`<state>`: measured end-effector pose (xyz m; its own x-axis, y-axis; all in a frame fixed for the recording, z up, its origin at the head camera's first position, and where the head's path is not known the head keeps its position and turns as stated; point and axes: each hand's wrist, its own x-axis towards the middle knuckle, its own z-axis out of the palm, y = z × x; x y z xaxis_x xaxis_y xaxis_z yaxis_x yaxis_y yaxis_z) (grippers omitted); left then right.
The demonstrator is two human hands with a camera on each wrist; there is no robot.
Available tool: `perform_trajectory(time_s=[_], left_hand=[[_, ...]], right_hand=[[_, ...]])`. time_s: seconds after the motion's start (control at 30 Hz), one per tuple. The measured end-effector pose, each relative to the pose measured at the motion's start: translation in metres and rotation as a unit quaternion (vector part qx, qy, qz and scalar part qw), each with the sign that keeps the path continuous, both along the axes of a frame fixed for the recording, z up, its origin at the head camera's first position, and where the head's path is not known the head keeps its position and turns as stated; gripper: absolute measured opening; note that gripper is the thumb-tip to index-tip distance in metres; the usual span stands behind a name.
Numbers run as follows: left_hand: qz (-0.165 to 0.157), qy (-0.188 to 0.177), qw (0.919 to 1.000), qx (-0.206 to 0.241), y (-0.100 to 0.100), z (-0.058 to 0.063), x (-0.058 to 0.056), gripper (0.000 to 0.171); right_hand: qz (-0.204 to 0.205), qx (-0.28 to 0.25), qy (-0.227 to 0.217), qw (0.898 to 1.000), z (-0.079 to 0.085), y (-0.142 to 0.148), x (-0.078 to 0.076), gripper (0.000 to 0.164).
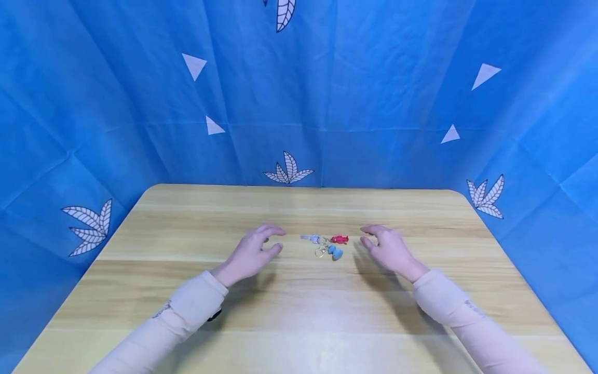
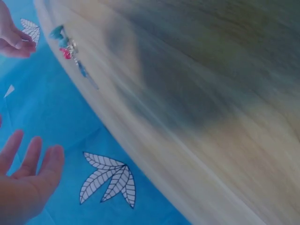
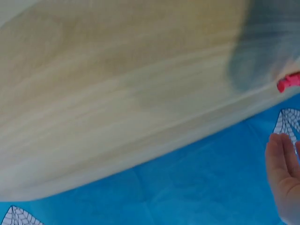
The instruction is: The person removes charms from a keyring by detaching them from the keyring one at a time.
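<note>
One keychain (image 1: pixel 323 240) toward far edge of table (image 1: pixel 299 205); left hand (image 1: pixel 252 252), right hand (image 1: pixel 389 250) flank it, fingers apart, holding nothing; handling apparently not begun, all remaining.

A thin, round silvery metal ring (image 1: pixel 320 252) lies flat. Just beyond it lies a slim key with a pale-blue head (image 1: pixel 314 239), blade pointing left. A small red figure charm (image 1: pixel 339 239) lies beyond and right of the ring; a rounded light-blue charm (image 1: pixel 336 253) lies near the ring's right.
</note>
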<state>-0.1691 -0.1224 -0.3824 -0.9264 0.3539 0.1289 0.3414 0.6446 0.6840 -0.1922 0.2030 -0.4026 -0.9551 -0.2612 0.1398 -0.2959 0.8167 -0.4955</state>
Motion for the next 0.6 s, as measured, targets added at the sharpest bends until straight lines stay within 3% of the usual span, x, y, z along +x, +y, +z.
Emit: perform_trajectory(time_s=[0.27,0.6], left_hand=[[-0.036,-0.022,0.9989,-0.023,0.011,-0.01,-0.012,0.033],[-0.063,-0.025,0.9956,-0.065,0.027,-0.024,-0.036,0.032]], right_hand=[[0.073,-0.001,-0.011,0.997,-0.015,-0.008,-0.004,0.037],[0.091,-0.026,-0.004,0.995,-0.022,-0.015,-0.014,0.034]])
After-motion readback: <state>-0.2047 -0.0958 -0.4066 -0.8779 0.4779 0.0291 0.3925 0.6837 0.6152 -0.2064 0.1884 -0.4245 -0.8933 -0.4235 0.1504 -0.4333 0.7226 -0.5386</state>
